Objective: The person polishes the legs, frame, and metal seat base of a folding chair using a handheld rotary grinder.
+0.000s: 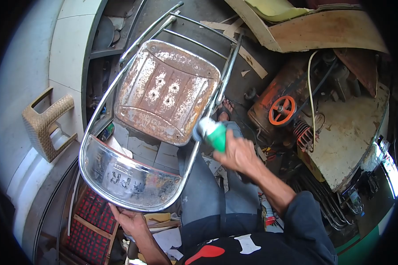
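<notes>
A metal chair frame [85,148] with chromed tubing lies tilted before me, its rusty seat pan [170,95] covered in flaking paint. Its curved metal backrest [132,179] is nearest to me and carries worn lettering. My left hand [130,222] grips the rounded tube at the backrest's lower edge, its fingers partly hidden beneath. In my right hand [239,154] is a green angle grinder [216,138] with a silver head, a little blurred. Its disc lies at the side tube, right of the seat pan's lower corner; whether they touch I cannot tell.
At right stands an orange, rusty machine with a red pulley wheel [282,110], a belt and a pale hose. Wooden boards [323,31] lean behind it. A woven-pattern plastic stool [48,121] is at left. Below lies a red-and-black webbed panel [89,216]. My foot [224,110] is beyond the grinder.
</notes>
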Demonstrator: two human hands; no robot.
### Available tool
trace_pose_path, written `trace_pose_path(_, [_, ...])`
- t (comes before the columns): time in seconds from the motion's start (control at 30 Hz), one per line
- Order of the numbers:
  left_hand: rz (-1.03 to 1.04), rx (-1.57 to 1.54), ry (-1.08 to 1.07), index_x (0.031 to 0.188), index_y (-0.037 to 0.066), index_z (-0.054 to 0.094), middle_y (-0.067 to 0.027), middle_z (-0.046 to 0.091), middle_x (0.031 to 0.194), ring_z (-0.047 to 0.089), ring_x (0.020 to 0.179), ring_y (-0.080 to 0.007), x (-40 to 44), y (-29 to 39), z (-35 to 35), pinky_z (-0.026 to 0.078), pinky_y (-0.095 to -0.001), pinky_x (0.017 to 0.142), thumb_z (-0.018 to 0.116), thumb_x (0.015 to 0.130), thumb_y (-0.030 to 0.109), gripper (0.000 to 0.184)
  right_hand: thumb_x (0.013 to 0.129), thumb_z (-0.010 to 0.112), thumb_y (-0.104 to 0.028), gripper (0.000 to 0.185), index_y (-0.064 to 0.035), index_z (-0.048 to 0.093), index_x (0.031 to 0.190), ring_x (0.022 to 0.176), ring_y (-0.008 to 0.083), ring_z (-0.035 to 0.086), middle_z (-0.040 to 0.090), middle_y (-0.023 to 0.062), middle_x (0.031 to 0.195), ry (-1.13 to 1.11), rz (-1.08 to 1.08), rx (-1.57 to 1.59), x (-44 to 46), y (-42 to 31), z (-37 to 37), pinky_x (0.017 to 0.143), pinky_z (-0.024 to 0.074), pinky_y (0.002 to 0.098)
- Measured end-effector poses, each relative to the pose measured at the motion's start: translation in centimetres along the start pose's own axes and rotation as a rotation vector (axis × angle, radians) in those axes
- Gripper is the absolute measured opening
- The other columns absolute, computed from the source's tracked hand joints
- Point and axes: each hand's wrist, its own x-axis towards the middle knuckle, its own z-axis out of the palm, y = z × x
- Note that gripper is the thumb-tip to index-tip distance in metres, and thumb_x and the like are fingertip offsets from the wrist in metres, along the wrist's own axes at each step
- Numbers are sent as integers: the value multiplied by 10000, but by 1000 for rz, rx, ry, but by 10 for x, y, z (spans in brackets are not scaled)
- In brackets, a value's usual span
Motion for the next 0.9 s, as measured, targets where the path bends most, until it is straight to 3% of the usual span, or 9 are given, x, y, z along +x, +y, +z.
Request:
trace_pose_path(0.07, [-5, 35, -5, 1328, 101, 622, -61, 632, 1381, 573, 1266, -246, -8, 3, -2, 393, -505, 1131, 609, 1011, 356, 408, 775, 707, -355, 612, 86, 464, 1123, 720, 492, 693, 685, 327, 811, -108, -93, 1, -42, -7, 12, 692, 558, 570])
trace_pose_path(0.13, [-45, 13, 6, 1381, 68, 577, -99, 594, 1428, 550, 1311, -277, -14, 4, 10, 394, -521, 1150, 569, 1033, 314, 427, 779, 709, -361, 615, 69, 458, 1140, 725, 491, 693, 691, 322, 838, -151, -104, 35, -58, -8, 22, 694, 558, 571])
trace_pose_path(0.2, [-21, 17, -23, 1409, 86, 556, -86, 563, 1468, 505, 1356, -278, -20, 5, 12, 336, -512, 1182, 566, 1035, 337, 450, 790, 701, -372, 598, 52, 448, 1128, 736, 502, 688, 693, 316, 845, 45, -11, 33, -66, 2, 40, 683, 547, 581])
trace_pose_path(0.27, [17, 43, -17, 1409, 89, 555, -80, 561, 1469, 506, 1351, -278, -25, 6, 17, 328, -505, 1185, 559, 1041, 337, 444, 805, 693, -384, 561, 24, 441, 1098, 746, 509, 681, 689, 318, 852, 97, 129, 82, -51, 14, 43, 670, 541, 576])
trace_pose_path(0.43, [47, 105, -189, 1382, 95, 569, -70, 599, 1411, 558, 1278, -244, -26, 15, 8, 408, -469, 1120, 574, 1036, 381, 449, 787, 729, -344, 577, 25, 463, 1141, 749, 503, 682, 685, 318, 899, 4, -132, 69, -97, 4, 38, 673, 546, 570])
trace_pose_path(0.53, [60, 117, -196, 1420, 94, 533, -76, 564, 1447, 521, 1318, -250, -36, 16, 15, 368, -487, 1148, 571, 1037, 386, 484, 790, 730, -348, 578, 31, 460, 1133, 736, 502, 680, 685, 312, 876, 102, -110, 156, -101, 11, 53, 673, 544, 574])
trace_pose_path(0.6, [57, 118, -207, 1428, 96, 526, -78, 564, 1446, 520, 1320, -252, -38, 18, 14, 375, -491, 1143, 571, 1038, 385, 488, 790, 735, -352, 585, 40, 456, 1123, 718, 506, 676, 681, 307, 838, 111, 24, 186, -91, 20, 56, 675, 538, 587])
trace_pose_path(0.8, [30, 95, -240, 1417, 84, 533, -95, 567, 1438, 523, 1322, -261, -52, 18, 19, 389, -503, 1140, 582, 1035, 367, 478, 785, 737, -371, 605, 42, 456, 1127, 749, 512, 681, 681, 328, 882, 28, -147, 170, -132, 17, 59, 701, 540, 582])
trace_pose_path(0.9, [28, 85, -243, 1403, 68, 541, -111, 569, 1438, 521, 1327, -266, -51, 22, 17, 384, -515, 1150, 603, 1026, 354, 477, 794, 730, -386, 637, 51, 452, 1165, 754, 523, 678, 683, 334, 892, 145, 16, 263, -107, 25, 64, 720, 551, 577])
